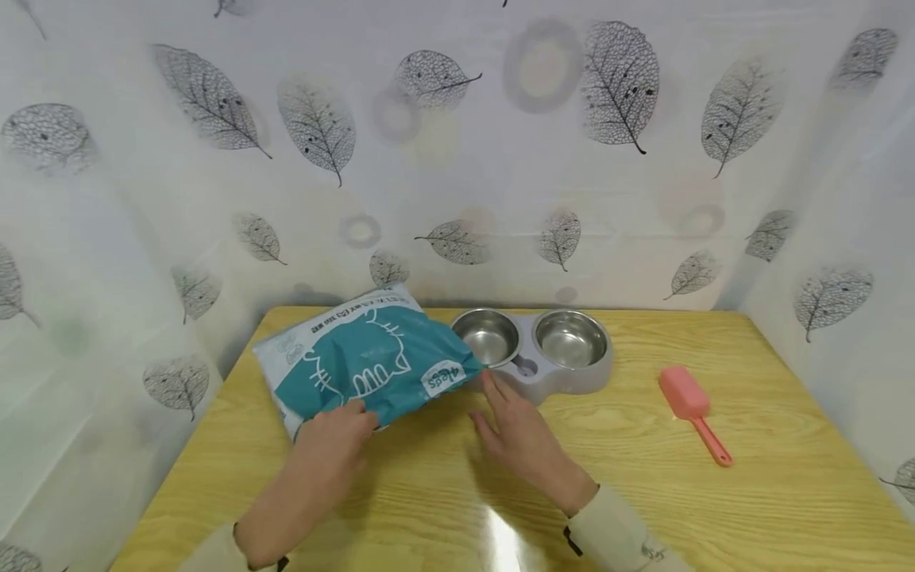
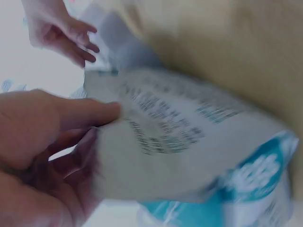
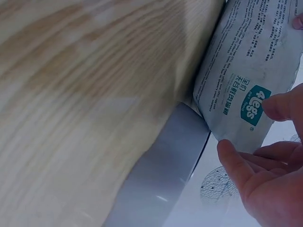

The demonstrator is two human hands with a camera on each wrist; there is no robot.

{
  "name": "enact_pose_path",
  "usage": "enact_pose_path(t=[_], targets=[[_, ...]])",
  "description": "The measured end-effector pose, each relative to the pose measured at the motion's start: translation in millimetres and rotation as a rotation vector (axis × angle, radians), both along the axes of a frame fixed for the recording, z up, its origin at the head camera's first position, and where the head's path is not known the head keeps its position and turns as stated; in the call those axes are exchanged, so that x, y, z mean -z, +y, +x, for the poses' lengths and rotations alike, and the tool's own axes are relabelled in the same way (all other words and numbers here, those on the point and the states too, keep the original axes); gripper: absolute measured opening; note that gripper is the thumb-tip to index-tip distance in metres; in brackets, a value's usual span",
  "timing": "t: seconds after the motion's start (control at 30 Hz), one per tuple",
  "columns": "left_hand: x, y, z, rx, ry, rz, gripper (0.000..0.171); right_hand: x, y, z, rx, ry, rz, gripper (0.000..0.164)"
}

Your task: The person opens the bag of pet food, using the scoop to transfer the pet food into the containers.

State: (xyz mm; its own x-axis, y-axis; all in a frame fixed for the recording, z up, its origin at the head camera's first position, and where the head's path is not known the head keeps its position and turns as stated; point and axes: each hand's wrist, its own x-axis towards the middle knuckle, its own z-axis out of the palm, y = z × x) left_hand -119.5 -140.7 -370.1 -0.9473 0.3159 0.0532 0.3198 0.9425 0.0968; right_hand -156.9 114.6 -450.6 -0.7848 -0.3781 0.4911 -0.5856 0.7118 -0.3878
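Observation:
A teal and white pet food bag [image 1: 382, 361] with a cat drawing lies tilted over the table, its right corner overlapping the edge of a grey double bowl stand [image 1: 525, 381]. My left hand [image 1: 332, 441] grips the bag's near edge; in the left wrist view its thumb [image 2: 90, 112] presses the printed white underside [image 2: 156, 132], fingers behind the film. Beside the bag's right corner is my right hand [image 1: 522, 437], thumb and fingers spread. In the right wrist view, its fingertips [image 3: 229, 153] lie close to that corner; contact is unclear.
Two steel bowls, left [image 1: 488, 338] and right [image 1: 570, 340], sit in the stand near the back edge. A pink scoop [image 1: 686, 395] lies on the wooden table [image 1: 772, 516] at the right. Leaf-patterned sheeting [image 1: 500, 183] encloses the back and sides.

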Motion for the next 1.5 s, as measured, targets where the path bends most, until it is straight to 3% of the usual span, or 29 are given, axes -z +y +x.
enact_pose_path(t=[0.13, 0.23, 0.37, 0.53, 0.7, 0.8, 1.03, 1.27, 1.5], targets=[[11.8, 7.6, -0.8, 0.068, -0.044, 0.166, 0.008, 1.6, 3.0, 2.2, 0.035, -0.189, -0.138, 0.041], [16.2, 12.0, -6.1, 0.144, -0.090, 0.237, 0.015, 0.3, 4.1, 3.5, 0.037, -0.365, -0.272, 0.027], [13.4, 13.9, -18.0, 0.232, -0.125, 0.230, 0.018, -2.1, 0.9, 3.0, 0.014, -0.527, -0.336, 0.029], [10.2, 11.8, -29.6, 0.315, -0.163, 0.203, 0.019, -1.0, -9.7, 0.7, -0.036, -0.651, -0.389, 0.029], [6.9, 6.4, -45.2, 0.389, -0.330, 0.293, 0.017, -0.7, -20.2, -1.1, -0.043, -0.698, -0.444, 0.026], [5.6, 2.3, -51.4, 0.398, -0.404, 0.346, 0.015, -0.6, -24.6, -1.7, -0.048, -0.695, -0.453, 0.025], [7.7, 2.9, -53.1, 0.415, -0.351, 0.341, 0.009, -0.5, -31.1, -2.9, -0.025, -0.731, -0.473, 0.025], [10.6, 10.8, -51.5, 0.366, -0.332, 0.320, 0.010, -1.4, -36.4, -2.0, -0.067, -0.859, -0.634, 0.028], [12.2, 10.0, -53.2, 0.365, -0.337, 0.323, 0.008, 0.9, -37.0, -5.4, -0.073, -0.858, -0.649, 0.024]])
